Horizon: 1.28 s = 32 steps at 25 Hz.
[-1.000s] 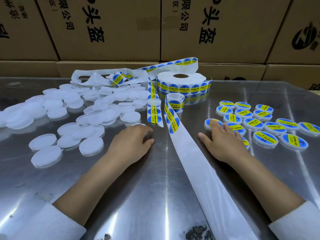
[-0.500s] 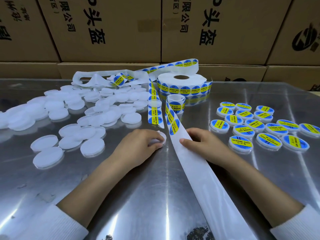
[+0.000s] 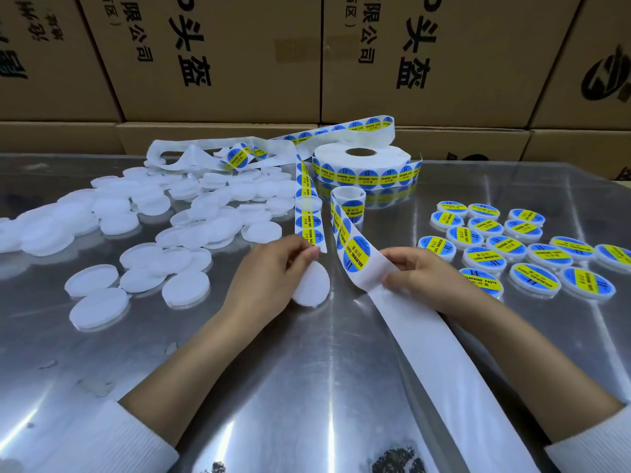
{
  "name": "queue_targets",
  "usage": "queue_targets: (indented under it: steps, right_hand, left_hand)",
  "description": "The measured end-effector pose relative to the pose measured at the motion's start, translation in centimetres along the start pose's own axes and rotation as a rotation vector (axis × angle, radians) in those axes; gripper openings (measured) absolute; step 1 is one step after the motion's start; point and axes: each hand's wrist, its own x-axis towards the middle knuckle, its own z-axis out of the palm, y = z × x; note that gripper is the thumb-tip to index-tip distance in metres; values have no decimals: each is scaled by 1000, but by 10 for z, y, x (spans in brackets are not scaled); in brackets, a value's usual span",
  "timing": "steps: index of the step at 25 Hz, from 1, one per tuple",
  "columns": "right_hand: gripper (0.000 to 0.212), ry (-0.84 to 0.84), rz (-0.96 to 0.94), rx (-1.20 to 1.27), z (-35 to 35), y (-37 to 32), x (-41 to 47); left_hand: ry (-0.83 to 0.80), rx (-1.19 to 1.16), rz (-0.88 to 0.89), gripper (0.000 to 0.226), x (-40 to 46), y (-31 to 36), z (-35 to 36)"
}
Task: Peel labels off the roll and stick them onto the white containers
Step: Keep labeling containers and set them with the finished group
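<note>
Backing paper, a white strip [image 3: 444,363] emptied of labels, runs diagonally from the near right edge of the reflective metal desk [image 3: 239,387] up toward the big white roll of blue-and-yellow round labels [image 3: 363,167] lying flat near the far side. The next blue-and-yellow label [image 3: 356,254] on the strip sits just above the right hand [image 3: 423,278], whose thumb and fingers pinch the strip from the right. The left hand [image 3: 269,281] grips a plain round white container [image 3: 312,285], tilted on edge, touching the desk, just left of the strip. Unlabelled white containers [image 3: 184,227] crowd the left half; labelled containers [image 3: 512,247] lie in rows on the right. Bare desk stretches between the forearms toward the near edge. Brown cardboard boxes [image 3: 307,56] wall the back.
</note>
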Motion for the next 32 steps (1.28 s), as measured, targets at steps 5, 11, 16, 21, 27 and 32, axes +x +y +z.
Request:
queue_targets:
  steps: [5, 11, 16, 21, 27, 32]
  right_hand:
    - [30, -50, -34, 17, 1, -2, -3]
    - [18, -154, -66, -38, 2, -3, -4]
    - [15, -150, -85, -67, 3, -2, -4]
    - [15, -137, -60, -48, 3, -1, -2]
    - [23, 5, 6, -138, -2, -3, -1]
    - [25, -23, 13, -132, -2, -5, -2]
  left_hand:
    - [-100, -4, 148, 29, -6, 10, 6]
    - [-137, 39, 182, 27, -16, 24, 11]
    - [-146, 45, 188, 11, -18, 26, 10]
    - [-164, 49, 196, 15, -18, 25, 10]
    - [114, -57, 157, 11, -9, 19, 0]
    - [382, -234, 196, 8, -1, 22, -13]
